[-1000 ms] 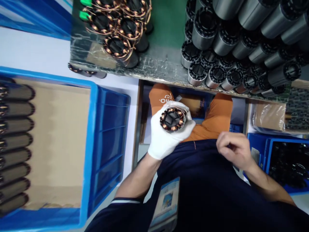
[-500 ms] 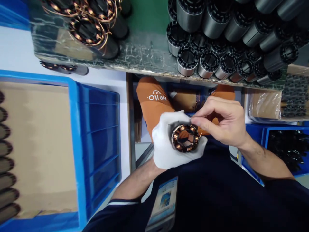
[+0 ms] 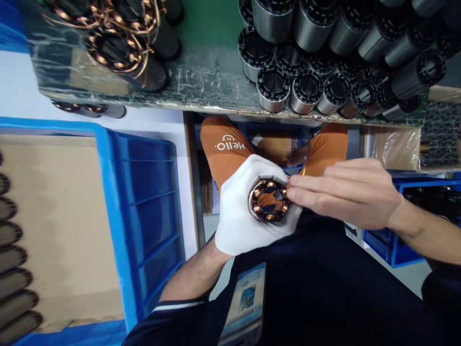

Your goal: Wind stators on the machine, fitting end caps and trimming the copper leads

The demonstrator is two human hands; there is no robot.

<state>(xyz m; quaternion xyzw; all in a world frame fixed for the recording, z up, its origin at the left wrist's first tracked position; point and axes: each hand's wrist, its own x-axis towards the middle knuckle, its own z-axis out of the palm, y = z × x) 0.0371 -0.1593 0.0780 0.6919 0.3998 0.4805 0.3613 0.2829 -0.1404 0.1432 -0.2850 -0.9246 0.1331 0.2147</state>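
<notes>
My left hand (image 3: 239, 211), in a white glove, wraps round a motor stator (image 3: 254, 207), its open end facing up at me. Copper windings ring that end, and orange cloth shows through the bore. At the stator's right rim is my bare right hand (image 3: 345, 194), slightly blurred, its thumb and fingers pressed together. A thin copper wire (image 3: 305, 166) sticks up beside these fingertips; the exact pinch point is hidden.
Above, a green bench (image 3: 209, 62) carries wound stators (image 3: 117, 50) at left and several rows of bare stator cores (image 3: 272, 91) at right. A blue crate (image 3: 147, 202) with cardboard and stators stands left. Another blue bin (image 3: 396, 240) is at right.
My right hand has turned flatter, its fingers straighter and closer together at the stator's rim. The stator and left hand have shifted slightly left, and the copper wire now stands up.
</notes>
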